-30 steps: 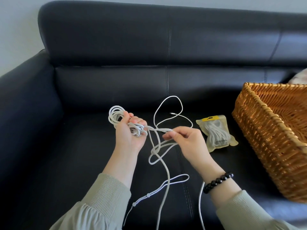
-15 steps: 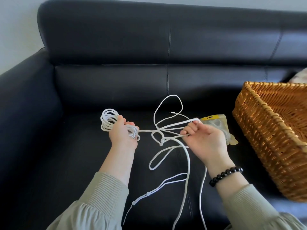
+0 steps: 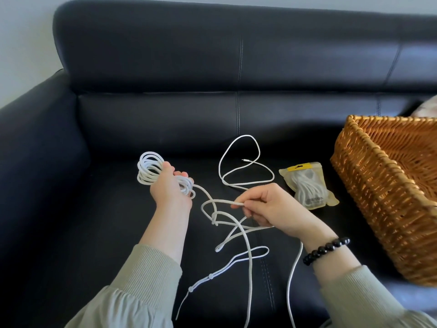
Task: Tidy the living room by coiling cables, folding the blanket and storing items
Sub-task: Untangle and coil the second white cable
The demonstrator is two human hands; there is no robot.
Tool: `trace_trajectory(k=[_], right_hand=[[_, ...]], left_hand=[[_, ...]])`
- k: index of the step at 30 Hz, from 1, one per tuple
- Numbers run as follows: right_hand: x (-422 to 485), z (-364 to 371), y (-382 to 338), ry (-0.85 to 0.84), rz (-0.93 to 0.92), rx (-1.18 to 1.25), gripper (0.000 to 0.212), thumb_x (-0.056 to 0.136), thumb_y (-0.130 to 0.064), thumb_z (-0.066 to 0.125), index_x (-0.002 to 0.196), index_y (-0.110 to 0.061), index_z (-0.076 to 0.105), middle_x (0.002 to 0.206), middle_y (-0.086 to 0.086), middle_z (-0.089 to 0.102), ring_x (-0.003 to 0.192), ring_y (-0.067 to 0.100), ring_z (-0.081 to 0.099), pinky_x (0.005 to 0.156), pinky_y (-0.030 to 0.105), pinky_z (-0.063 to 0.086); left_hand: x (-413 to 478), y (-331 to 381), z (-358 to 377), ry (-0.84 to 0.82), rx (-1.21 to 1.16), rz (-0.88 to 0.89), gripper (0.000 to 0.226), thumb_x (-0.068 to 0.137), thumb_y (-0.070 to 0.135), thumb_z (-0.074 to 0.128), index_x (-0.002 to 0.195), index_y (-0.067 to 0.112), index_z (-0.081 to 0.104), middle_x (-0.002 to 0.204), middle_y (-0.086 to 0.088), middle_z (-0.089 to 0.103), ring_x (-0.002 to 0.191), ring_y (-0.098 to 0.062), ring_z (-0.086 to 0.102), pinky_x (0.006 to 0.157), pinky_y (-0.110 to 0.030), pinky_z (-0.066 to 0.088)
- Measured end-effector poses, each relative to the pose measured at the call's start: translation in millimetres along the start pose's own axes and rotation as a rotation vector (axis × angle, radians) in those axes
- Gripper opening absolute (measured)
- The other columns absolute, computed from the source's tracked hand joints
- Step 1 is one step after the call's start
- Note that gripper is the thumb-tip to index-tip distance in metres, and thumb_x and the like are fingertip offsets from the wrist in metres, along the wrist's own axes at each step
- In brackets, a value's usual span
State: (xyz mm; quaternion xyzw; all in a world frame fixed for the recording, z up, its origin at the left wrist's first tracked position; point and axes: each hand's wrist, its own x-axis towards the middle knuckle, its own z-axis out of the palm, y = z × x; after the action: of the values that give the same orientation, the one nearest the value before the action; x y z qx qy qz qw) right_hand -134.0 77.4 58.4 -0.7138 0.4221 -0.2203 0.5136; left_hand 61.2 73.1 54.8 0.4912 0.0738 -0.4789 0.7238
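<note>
Cable [image 3: 214, 220] — we judge it light, limp, apt to snag at its knot — trails over the sofa [image 3: 118, 221] seat between our hands. Our left hand [image 3: 170, 190] grips the coiled loops; our right hand [image 3: 272, 209] pinches a loose strand near the knot. Seat lies open left; the basket [image 3: 369, 185] crowds the right.

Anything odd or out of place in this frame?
Yes. The white cable is snarled between the left hand, which grips the coil, and the right hand, which pinches a strand: strands cross in a knot-like tangle over the sofa seat.
</note>
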Motion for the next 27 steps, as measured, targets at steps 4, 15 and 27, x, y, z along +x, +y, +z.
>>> trace_trajectory(k=[4, 15, 27], right_hand=[[-1.6, 2.7, -3.2, -0.034, 0.029, -0.06, 0.042, 0.091, 0.008, 0.044, 0.085, -0.02, 0.075, 0.071, 0.015, 0.058, 0.049, 0.011, 0.037, 0.045, 0.016, 0.033], [-3.4, 18.8, -16.0, 0.0, -0.013, -0.242, 0.015, 0.089, -0.025, 0.061, 0.095, -0.029, 0.075, 0.04, -0.008, 0.044, 0.042, 0.007, 0.032, 0.047, 0.019, 0.031], [-4.8, 30.1, -14.3, 0.132, -0.108, -0.882, 0.031, 0.097, -0.022, 0.046, 0.122, -0.034, 0.061, 0.1, -0.005, 0.067, 0.093, 0.017, 0.06, 0.08, 0.03, 0.048]], left_hand=[[-1.9, -1.6, 2.6, 0.003, 0.019, -0.007, 0.019, 0.094, 0.027, 0.061, 0.082, 0.012, 0.058, 0.067, -0.001, 0.054, 0.05, -0.01, 0.053, 0.078, -0.03, 0.056], [-5.9, -2.5, 4.6, 0.034, 0.046, 0.054, 0.02, 0.095, 0.027, 0.06, 0.082, 0.012, 0.058, 0.073, -0.002, 0.057, 0.058, -0.011, 0.058, 0.07, -0.028, 0.055], [-15.1, -6.7, 11.2, -0.021, 0.102, -0.015, 0.021, 0.095, 0.029, 0.06, 0.083, 0.011, 0.059, 0.073, -0.002, 0.056, 0.06, -0.012, 0.057, 0.076, -0.032, 0.056]])
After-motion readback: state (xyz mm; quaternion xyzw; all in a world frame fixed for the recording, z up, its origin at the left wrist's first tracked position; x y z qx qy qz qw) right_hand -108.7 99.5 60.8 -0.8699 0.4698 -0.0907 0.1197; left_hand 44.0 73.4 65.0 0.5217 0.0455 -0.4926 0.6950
